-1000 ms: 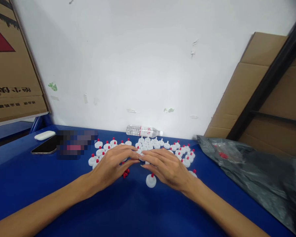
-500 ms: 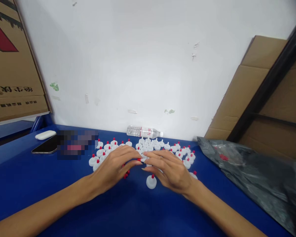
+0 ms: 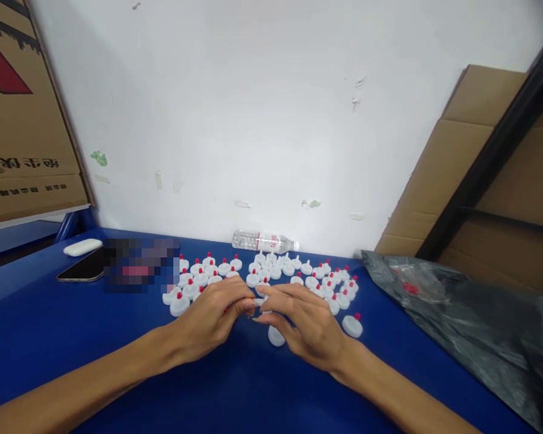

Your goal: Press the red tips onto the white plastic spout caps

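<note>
My left hand point(image 3: 219, 310) is closed in a pinch at the tip of a white nozzle cap point(image 3: 265, 304), where a small red tip cap was visible between its fingers a moment ago; the fingers now cover it. Opposite, my right hand point(image 3: 310, 325) grips the wider body of that nozzle cap, held sideways above the table. Below the right fingers stands another white nozzle cap point(image 3: 276, 336), its top partly hidden. Capped nozzle caps point(image 3: 180, 305) with red tips stand to the left, and more point(image 3: 352, 326) to the right. Behind the hands are white ones point(image 3: 275, 271) without red tips.
A clear plastic bottle point(image 3: 266, 242) lies against the wall at the back of the blue table point(image 3: 253, 392). At left are a phone point(image 3: 81, 268) and a white case point(image 3: 83, 247). A dark plastic bag point(image 3: 461, 325) with a clear bag of red pieces covers the right side.
My two hands have come together, and the left fingers have closed over the nozzle's tip, hiding the red tip cap. Both hands have shifted slightly down.
</note>
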